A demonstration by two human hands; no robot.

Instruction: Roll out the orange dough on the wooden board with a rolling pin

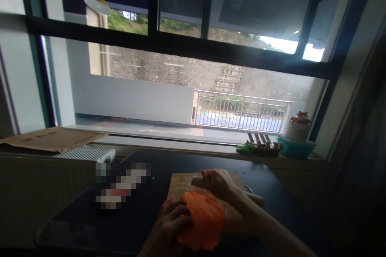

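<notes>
Left hand bends its fingers over the left edge of a flat orange sheet; the thumb is out of sight, so I cannot tell whether it pinches the sheet or merely rests there. The right hand lies across a rolling pin just beyond the sheet — how firmly it grips, I cannot tell. The sheet sits over a wooden board on a dark desk; whether its near edge overhangs the board is too dim to judge.

If the sheet is as soft as it looks, a tug from the left hand could tear or stretch its rim, above all if the underside clings. The pin's right end seems to jut past the board — left loose, it could roll away.

Counted: two hands, one sheet, one rolling pin, one board, one desk, one pixelated item on the desk's left part, one turquoise box on the sill.
</notes>
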